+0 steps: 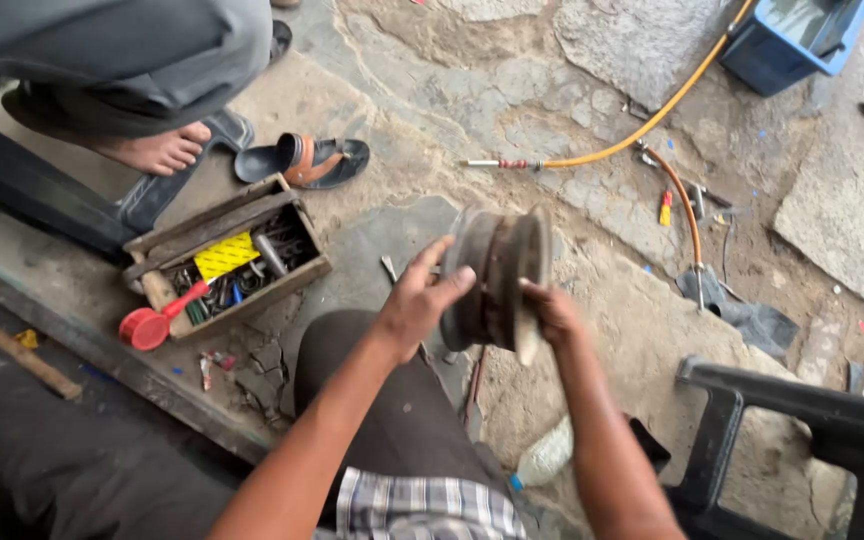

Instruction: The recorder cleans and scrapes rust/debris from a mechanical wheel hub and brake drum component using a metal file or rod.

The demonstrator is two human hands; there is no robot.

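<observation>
A dark, rusty metal wheel rim [497, 275] with two flanges is held up on edge in front of me, above my knee. My left hand [418, 300] grips its left flange, fingers spread over the rim. My right hand [552, 312] holds the right flange from below and behind. Both hands are on the rim at once. A thin metal tool [392, 270] lies on the ground just behind my left hand.
A wooden toolbox [227, 255] with tools and a red funnel [152, 322] sits left. Another person's bare foot [162, 150] and a sandal [302, 160] are beyond it. A yellow hose [642, 125], blue crate [792, 40] and black plastic chair [792, 420] lie right.
</observation>
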